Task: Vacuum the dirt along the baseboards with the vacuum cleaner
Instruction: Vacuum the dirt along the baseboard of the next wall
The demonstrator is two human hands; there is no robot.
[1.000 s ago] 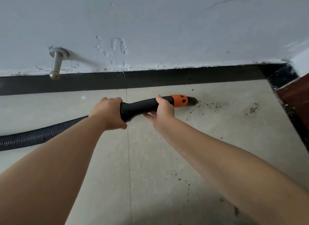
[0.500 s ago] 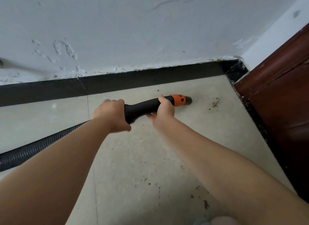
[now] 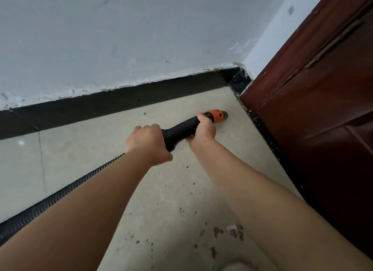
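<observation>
A: Big picture first: pale wall (image 3: 121,38), the black baseboard (image 3: 121,101) running into the corner, dark red door (image 3: 323,109) at right, tiled floor (image 3: 80,155) below.

B: And the vacuum hose (image 3: 50,198) sweeps in from the left, nozzle (image 3: 219,115) down on the floor just short of that corner, near the baseboard.

A: Left hand (image 3: 147,143) wrapped tight around the black handle (image 3: 179,129); right hand (image 3: 203,129) curled round it too, right behind the orange collar.

B: Progress? The strip along the baseboard looks mostly clean, one speck (image 3: 144,113) aside.

A: But the dirt (image 3: 228,232) scattered on the floor nearest us is untouched, and grit lines the door edge. Plenty left, I'd say.
</observation>
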